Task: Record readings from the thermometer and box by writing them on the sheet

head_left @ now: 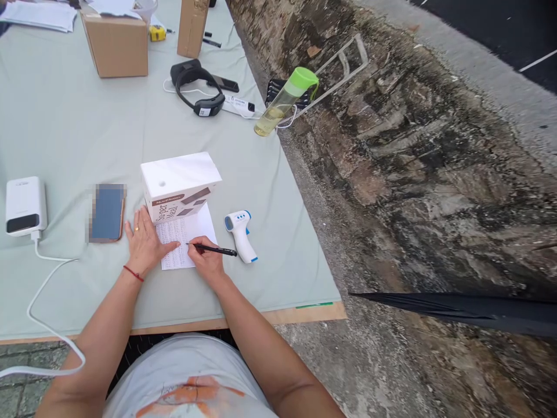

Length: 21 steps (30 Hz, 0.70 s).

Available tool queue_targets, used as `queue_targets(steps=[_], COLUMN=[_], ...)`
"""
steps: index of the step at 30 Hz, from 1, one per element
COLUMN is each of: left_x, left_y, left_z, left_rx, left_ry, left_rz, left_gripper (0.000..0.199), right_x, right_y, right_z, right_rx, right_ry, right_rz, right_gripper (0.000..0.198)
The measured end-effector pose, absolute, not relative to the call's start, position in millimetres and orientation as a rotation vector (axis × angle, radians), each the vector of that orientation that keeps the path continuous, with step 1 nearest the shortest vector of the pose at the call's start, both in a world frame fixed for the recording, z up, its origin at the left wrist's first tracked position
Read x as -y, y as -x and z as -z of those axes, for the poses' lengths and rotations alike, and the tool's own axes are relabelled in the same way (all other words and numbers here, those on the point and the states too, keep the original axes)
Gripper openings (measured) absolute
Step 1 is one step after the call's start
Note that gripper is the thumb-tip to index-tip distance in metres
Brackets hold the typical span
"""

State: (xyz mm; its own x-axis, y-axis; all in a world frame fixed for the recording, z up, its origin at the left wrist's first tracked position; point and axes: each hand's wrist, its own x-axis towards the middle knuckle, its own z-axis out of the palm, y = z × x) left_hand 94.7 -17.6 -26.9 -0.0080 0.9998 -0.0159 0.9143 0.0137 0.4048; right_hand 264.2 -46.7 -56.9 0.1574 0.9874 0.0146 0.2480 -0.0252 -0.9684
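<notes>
A black pen [217, 249] is held in my right hand [206, 264], its tip against a sheet of paper [202, 223] with rows of writing. My left hand [148, 241] lies flat with spread fingers on the paper's left edge and the cloth, thumb pointing toward the pen. Its fingertips reach the lower left corner of a white box [180, 174] printed "NutriMotion", which stands over the far part of the sheet. Just right of my right hand lies a white and blue infrared thermometer [241, 235]. A smartphone [108, 212] rests left of my left hand.
A white power bank [25, 203] with a white cable [43, 293] lies at the left. Farther back are a black headset [200, 87], a tilted green-lidded bottle [285, 101], a cardboard box [117, 46] and a yellow tape measure [157, 33]. Beyond the table's right edge rises a stone wall [391, 162].
</notes>
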Motion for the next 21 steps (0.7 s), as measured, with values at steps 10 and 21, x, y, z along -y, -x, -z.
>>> queue_targets(steps=[10,21], left_x=[17.5,17.8], left_y=[-96.0,-97.4], left_z=[22.6,22.0], left_rx=[-1.997,-2.030], left_ry=[-1.955,-1.959], left_rz=[-0.379,-0.354], left_gripper=[0.134,0.133], right_x=[46.9,46.6], right_y=[-263.9,-264.2], right_z=[55.2,55.4], right_rx=[1.254,1.268], right_ry=[1.474,1.498], right_rz=[-0.976,-0.960], right_gripper=[0.012,0.014])
